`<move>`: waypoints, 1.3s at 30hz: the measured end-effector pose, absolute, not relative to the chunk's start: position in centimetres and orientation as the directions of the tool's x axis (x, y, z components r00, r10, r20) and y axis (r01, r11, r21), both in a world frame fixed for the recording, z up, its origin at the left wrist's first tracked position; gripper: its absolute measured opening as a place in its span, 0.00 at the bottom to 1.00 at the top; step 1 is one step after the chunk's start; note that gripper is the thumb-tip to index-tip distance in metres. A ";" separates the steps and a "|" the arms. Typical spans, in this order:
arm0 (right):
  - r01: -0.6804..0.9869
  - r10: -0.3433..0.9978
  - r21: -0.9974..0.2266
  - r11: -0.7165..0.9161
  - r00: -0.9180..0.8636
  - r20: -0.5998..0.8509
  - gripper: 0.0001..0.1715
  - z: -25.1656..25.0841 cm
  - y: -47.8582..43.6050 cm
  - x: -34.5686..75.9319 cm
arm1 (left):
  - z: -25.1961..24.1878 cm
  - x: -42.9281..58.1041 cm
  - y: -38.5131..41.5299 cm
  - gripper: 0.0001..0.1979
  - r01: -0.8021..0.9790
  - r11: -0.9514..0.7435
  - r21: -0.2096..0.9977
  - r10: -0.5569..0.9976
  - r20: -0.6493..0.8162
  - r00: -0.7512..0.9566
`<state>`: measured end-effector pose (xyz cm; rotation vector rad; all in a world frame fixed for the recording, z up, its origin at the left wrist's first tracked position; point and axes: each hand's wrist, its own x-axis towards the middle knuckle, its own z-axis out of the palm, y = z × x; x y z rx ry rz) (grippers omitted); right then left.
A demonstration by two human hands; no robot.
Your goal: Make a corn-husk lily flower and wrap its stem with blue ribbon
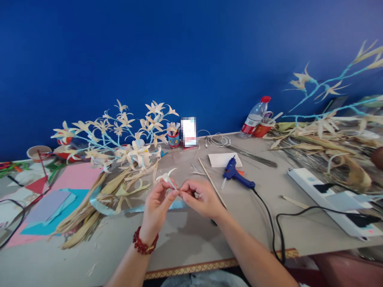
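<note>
Above the middle of the table, my left hand (158,203) is closed in a pinch on a small pale flower (166,175) that looks made of dried corn husk. Its thin stem is light blue and slants down toward my right hand (200,197). The fingertips of both hands meet at the stem's lower end, and my right thumb and fingers are closed there. What exactly lies between the fingertips is partly hidden. Behind my hands a light-blue ribbon (104,208) stretches along the table to the left. A wooden stick (211,181) lies just beyond my right hand.
A blue glue gun (239,175) rests near a white tray (214,160), its cord running to the front edge. Right is a power strip (314,187). Flower branches (119,139), husks (86,211) and coloured paper (77,175) fill the left. A bottle (254,117) stands behind.
</note>
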<state>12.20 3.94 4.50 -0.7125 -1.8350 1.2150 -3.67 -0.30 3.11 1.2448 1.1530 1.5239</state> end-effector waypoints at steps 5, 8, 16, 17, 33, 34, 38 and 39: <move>0.073 0.798 -0.925 0.372 -0.534 0.279 0.11 4.6 4.2 12.1 | 3.4 -3.9 -0.2 0.04 0.078 -0.286 0.955 0.939 0.295 -0.175; 0.125 0.811 -0.916 0.381 -0.521 0.266 0.09 4.7 4.2 12.3 | 3.3 -3.8 -0.2 0.04 0.044 -0.322 0.946 0.920 0.323 -0.222; 0.282 0.550 -0.472 0.835 -0.415 0.725 0.03 4.3 3.0 12.1 | 3.0 -3.2 -0.3 0.05 0.009 -0.408 0.913 0.834 0.377 -0.403; 0.292 0.486 -0.394 0.871 -0.408 0.773 0.03 4.3 2.8 12.0 | 3.0 -3.1 -0.3 0.05 0.019 -0.431 0.902 0.820 0.400 -0.409; 0.312 0.272 -0.162 0.936 -0.348 0.897 0.04 4.0 2.0 11.5 | 3.5 -2.6 -0.8 0.01 -0.043 -0.523 0.851 0.762 0.444 -0.472; 0.303 0.275 -0.169 0.938 -0.353 0.894 0.03 3.8 2.0 11.4 | 3.4 -2.6 -0.8 0.01 -0.067 -0.518 0.853 0.767 0.429 -0.478; 0.269 0.312 -0.221 0.937 -0.365 0.877 0.05 3.1 2.2 11.4 | 3.3 -2.7 -0.8 0.01 -0.140 -0.477 0.868 0.791 0.354 -0.499; 0.262 0.326 -0.241 0.935 -0.362 0.873 0.05 3.0 2.2 11.3 | 3.3 -2.7 -0.8 0.01 -0.149 -0.465 0.873 0.797 0.340 -0.500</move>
